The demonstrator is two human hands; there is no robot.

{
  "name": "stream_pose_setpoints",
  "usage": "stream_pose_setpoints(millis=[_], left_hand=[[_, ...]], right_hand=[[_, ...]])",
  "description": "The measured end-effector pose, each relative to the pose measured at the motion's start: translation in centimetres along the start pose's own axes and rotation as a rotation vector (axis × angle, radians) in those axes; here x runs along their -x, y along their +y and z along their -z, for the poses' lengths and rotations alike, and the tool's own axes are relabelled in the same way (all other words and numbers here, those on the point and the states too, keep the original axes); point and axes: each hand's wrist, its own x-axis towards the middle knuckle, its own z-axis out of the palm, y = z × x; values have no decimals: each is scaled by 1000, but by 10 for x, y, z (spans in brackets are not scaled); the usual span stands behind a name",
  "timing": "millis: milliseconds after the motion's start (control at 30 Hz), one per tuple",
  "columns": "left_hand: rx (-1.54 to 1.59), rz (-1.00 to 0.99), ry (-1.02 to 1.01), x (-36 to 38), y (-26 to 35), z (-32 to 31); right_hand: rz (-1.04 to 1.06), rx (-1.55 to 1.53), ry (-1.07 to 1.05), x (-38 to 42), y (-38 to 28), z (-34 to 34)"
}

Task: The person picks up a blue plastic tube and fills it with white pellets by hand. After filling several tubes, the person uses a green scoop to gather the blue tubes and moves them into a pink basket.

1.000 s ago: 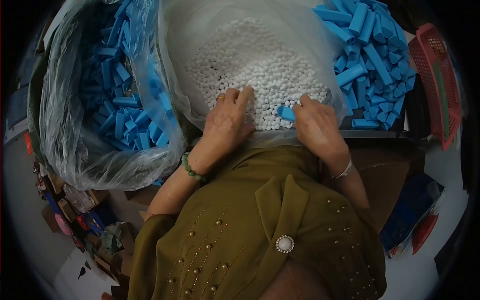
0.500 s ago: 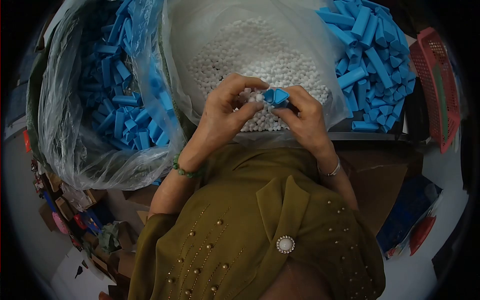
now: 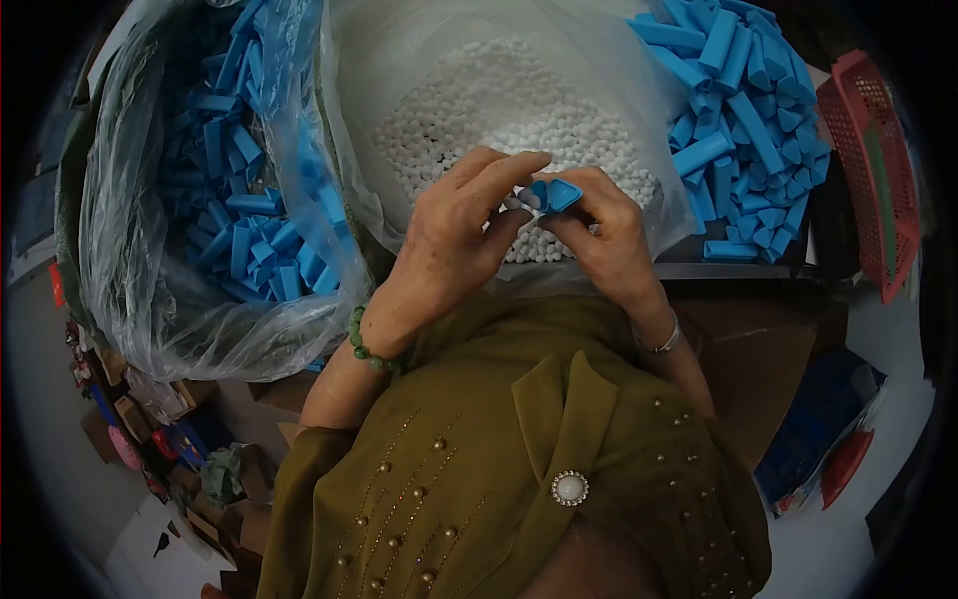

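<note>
My right hand is closed on blue triangular pieces whose ends face up and to the left. Beside their left end, my left hand has its thumb and fingers curved round small white balls, close to the opening of a piece. Both hands are over a bag of white balls. How many balls the left fingers hold is hidden.
Blue pieces fill a plastic-lined bag on the left. A heap of blue triangular pieces lies at the right, next to a red perforated basket. Boxes and bags stand at the lower left.
My left hand has turned, its fingers now reaching further over the blue pieces. Fewer white balls show between its fingers. My right hand has barely moved.
</note>
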Motion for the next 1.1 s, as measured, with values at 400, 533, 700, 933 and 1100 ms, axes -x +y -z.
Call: stream_pose_setpoints(millis=[400, 533, 700, 933, 1100], left_hand=[[87, 59, 40, -3, -2, 9], [178, 17, 86, -3, 0, 7], [160, -16, 58, -3, 0, 4], [174, 35, 52, -4, 3, 2], [195, 23, 90, -3, -7, 2]], right_hand=[[-5, -238, 16, 3, -4, 1], [57, -218, 15, 2, -2, 0], [98, -106, 0, 0, 2, -3], [106, -66, 0, 1, -2, -3], [20, -162, -13, 1, -2, -3]])
